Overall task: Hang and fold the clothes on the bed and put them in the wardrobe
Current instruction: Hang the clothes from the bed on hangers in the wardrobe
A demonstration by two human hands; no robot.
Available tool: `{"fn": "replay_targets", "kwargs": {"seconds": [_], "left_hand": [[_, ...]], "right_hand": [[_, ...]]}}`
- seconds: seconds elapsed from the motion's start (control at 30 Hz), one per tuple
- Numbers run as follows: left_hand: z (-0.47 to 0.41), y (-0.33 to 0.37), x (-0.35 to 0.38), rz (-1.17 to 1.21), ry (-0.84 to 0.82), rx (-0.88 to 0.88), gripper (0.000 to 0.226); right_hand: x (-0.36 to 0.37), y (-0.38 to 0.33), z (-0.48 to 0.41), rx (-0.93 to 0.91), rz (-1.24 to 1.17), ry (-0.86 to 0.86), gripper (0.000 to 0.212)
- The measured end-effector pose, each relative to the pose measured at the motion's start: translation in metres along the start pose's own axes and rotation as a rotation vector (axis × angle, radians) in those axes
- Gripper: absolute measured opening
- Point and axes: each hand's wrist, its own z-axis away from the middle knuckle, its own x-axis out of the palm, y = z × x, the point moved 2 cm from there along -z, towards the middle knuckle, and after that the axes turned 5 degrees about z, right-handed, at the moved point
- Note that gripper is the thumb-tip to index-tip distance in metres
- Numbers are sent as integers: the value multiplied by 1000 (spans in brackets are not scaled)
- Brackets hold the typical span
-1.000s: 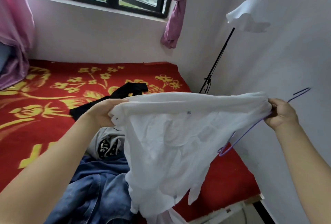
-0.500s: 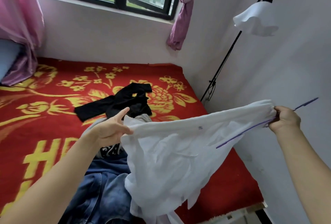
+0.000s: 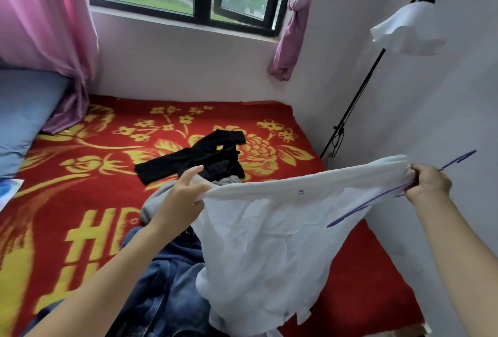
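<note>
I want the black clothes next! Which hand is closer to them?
Left. The left hand pinches the white shirt just before the black clothes; the right hand is far to their right.

Red blanket [image 3: 113, 196] lies bare at left; black garment [image 3: 204, 156] and jeans [image 3: 167, 282] clutter the middle.

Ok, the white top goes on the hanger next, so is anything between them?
Nothing visible. The right hand grips the purple hanger together with one end of the white top, the hanger lying against the fabric; the left hand holds the other end.
</note>
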Motion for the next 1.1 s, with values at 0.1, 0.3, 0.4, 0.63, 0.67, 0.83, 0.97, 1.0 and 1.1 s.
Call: {"fn": "replay_targets", "kwargs": {"seconds": [0.1,0.3,0.4,0.63,0.67,0.83,0.97,1.0,1.1], "left_hand": [[-2,-11,-6,44,144,-69,10],[-42,-15,-52,675,176,-322,13],[-71,6,-95,808,160,-262,31],[-113,84,-182,799,553,-113,32],[-113,87,-183,744,609,-110,30],[-91,55,-155,530,625,-74,6],[-62,32,-130,98,467,-31,23],[-56,30,-124,10,435,-17,29],[-48,27,-110,-18,317,-58,33]], "right_hand": [[3,-2,-3,-29,9,-26,33],[19,-31,-9,-143,45,-115,39],[34,-59,-9,-247,47,-165,40],[66,-120,6,-467,2,-164,39],[69,-120,9,-487,31,-161,39],[66,-59,4,-481,330,-185,42],[55,17,-4,-363,684,-356,43],[52,33,-3,-329,777,-423,43],[47,71,10,-194,1035,-685,46]]}}
